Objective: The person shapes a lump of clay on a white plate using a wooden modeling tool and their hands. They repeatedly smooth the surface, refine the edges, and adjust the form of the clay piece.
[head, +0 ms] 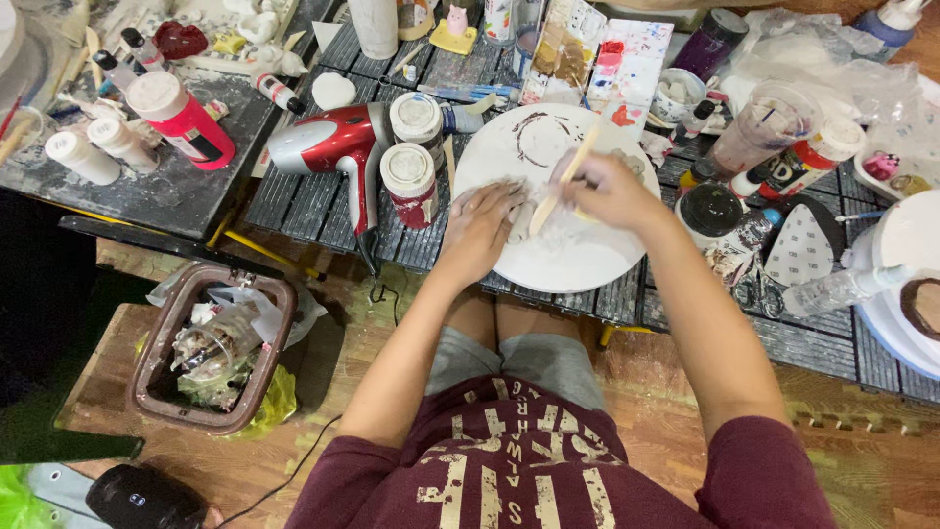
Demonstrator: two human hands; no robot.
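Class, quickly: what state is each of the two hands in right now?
Left hand: open, flat on the clay piece.
Right hand: closed on a wooden stick.

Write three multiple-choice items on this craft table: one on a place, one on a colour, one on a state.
1. Where does the hair dryer lie?
A. left of the round white board
B. on the board
C. in the bin
2. What colour is the dryer's body?
A. blue
B. red
C. green
3. What is the right hand doing?
A. resting empty
B. holding a wooden stick
C. holding scissors

A: it lies left of the board, beside two jars. B: red and silver casing. B: its fingers are closed on the stick; the left hand rests on the pale clay.
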